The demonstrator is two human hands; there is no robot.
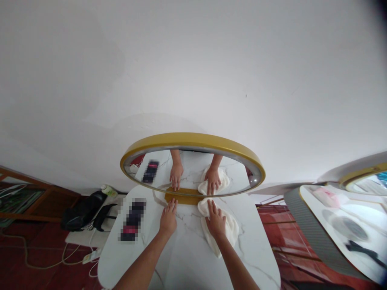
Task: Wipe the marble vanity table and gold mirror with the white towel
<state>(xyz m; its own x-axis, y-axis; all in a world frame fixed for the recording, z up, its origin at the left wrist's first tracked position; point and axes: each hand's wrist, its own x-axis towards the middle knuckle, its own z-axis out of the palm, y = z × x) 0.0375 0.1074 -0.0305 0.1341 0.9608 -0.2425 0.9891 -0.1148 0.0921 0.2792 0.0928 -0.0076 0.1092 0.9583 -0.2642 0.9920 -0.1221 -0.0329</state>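
My left hand (168,218) lies flat on the white marbled table (187,257), its fingertips at the edge of the mirror's gold base (183,197). My right hand (217,219) rests on a crumpled white cloth (231,229), fingers stretched over it and pressing it to the tabletop. Part of the cloth is hidden under the hand and wrist. Just beyond both hands stands an oval-looking mirror with a gold frame (193,139), tilted so it reflects the hands, the cloth and the table.
Left on the table lies a pixelated dark object (132,220). Further left, a black bag (83,211), a bottle (109,191) and cables sit on a low surface. At right, a second table (317,225) bears a pink-and-white packet (327,197) and a black-handled item (363,250).
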